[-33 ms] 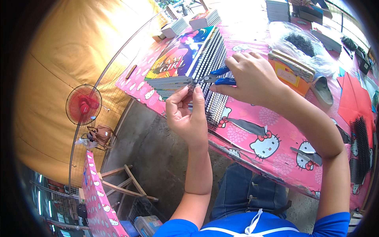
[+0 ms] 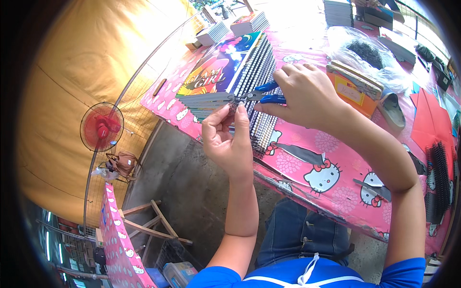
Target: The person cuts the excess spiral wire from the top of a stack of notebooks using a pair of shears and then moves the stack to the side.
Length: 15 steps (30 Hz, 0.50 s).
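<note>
A tall stack of spiral-bound notebooks (image 2: 213, 72) with colourful covers stands on the pink patterned table cover (image 2: 353, 168), wire spines facing right. My right hand (image 2: 307, 93) is closed around blue-handled pliers (image 2: 272, 99), whose jaws reach left to the near corner of the stack's top. Just under the jaws, my left hand (image 2: 224, 137) pinches a bit of dark spiral wire (image 2: 233, 108) between thumb and fingertips. The pliers' tips are close to that wire; whether they grip it is too small to tell.
Right of the stack lie an orange box (image 2: 350, 91), a clear plastic bag (image 2: 384, 72) of black wire coils, red sheets (image 2: 430, 117) and black wire strips (image 2: 437, 173). Smaller book stacks (image 2: 250, 23) stand farther back. Another person's hands (image 2: 370, 4) show at the top right.
</note>
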Available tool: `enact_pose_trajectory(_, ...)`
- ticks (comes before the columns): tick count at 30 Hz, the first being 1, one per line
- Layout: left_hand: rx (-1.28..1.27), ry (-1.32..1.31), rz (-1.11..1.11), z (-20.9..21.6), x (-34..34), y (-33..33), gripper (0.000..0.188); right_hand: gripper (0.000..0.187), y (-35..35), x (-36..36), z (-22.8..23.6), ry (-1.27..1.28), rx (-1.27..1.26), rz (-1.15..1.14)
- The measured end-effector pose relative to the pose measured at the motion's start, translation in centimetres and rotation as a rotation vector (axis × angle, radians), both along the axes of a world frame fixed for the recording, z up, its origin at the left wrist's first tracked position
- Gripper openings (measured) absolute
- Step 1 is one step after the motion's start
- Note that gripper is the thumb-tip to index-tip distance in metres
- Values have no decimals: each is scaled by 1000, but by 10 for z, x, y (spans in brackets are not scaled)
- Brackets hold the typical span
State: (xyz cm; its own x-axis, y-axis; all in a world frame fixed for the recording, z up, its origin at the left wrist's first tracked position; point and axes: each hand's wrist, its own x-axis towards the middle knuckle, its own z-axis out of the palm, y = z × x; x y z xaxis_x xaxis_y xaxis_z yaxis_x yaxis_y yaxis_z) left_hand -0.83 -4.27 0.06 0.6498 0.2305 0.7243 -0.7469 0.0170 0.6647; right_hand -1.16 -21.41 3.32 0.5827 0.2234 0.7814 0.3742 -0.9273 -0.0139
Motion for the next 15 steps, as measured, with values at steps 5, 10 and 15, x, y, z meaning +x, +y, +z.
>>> enact_pose_trajectory(5, -51, 43, -6, 2, 1, 0, 20, 62, 6, -11, 20, 455, 68, -39)
enact_pose_trajectory(10, -673, 285, -335, 12, 8, 14, 20, 62, -2, -13, 3, 280, 60, -14)
enact_pose_trajectory(15, -587, 450, -468, 13, 7, 28, 32, 64, -3, -1, -10, 33, -8, -5)
